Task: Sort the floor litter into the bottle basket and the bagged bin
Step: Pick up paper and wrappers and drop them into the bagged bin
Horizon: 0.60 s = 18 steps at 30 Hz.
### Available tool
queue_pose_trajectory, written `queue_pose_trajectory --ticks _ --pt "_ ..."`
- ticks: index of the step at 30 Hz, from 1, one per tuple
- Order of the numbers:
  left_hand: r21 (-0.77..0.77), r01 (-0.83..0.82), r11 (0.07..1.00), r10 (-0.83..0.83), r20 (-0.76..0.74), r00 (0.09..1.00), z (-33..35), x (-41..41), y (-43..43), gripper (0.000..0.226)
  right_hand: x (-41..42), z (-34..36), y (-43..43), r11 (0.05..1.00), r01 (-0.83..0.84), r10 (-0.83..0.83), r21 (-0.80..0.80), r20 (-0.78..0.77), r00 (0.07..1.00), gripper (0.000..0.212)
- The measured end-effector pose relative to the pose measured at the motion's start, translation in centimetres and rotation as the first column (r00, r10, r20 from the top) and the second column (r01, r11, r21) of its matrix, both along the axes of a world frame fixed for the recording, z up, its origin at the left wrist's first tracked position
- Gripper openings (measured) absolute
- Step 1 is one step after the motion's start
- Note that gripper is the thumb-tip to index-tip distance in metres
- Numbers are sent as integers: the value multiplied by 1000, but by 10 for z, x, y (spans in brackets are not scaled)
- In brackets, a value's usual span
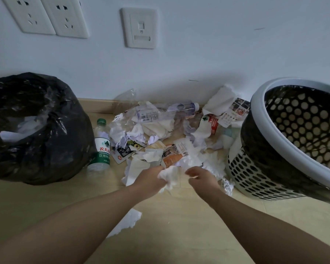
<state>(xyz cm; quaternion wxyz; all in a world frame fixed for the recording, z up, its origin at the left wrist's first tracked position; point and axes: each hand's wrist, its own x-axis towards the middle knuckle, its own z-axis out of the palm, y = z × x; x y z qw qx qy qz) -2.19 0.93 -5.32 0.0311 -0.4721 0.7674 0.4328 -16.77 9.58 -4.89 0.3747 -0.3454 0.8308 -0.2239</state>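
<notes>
the left grip (pixel 149 178) is clenched on a tissue wad (pixel 170 176) at the near side of the litter pile (pixel 156 128) along the far edge of the floor (pixel 179 235); whether the right grip (pixel 200 178) holds anything i cannot tell. the soft wad may tear and shed scraps short of the bagged bin (pixel 46 149), or nudge the bottle (pixel 102 147) beside it.

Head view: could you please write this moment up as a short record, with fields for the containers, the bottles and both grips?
bagged bin: left, white paper inside
bottle basket: right, tilted, perforated
green-capped bottle: on the floor beside the bagged bin
clear bottle: lying at the back of the litter pile
left grip: holds crumpled tissue
right grip: fingers curled at the tissue; hold unclear
</notes>
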Motion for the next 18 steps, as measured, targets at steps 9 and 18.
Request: queue_pose_trajectory --ticks 9,18 --pt "-36 -170 985 173 148 974 -6 2 -9 31 -29 -21 24 848 -246 417 469 -305 856 63" --pt "-66 -67 996 83 272 959 -5 16 -7 29 17 -10 14 826 -481 534 293 -137 834 26"
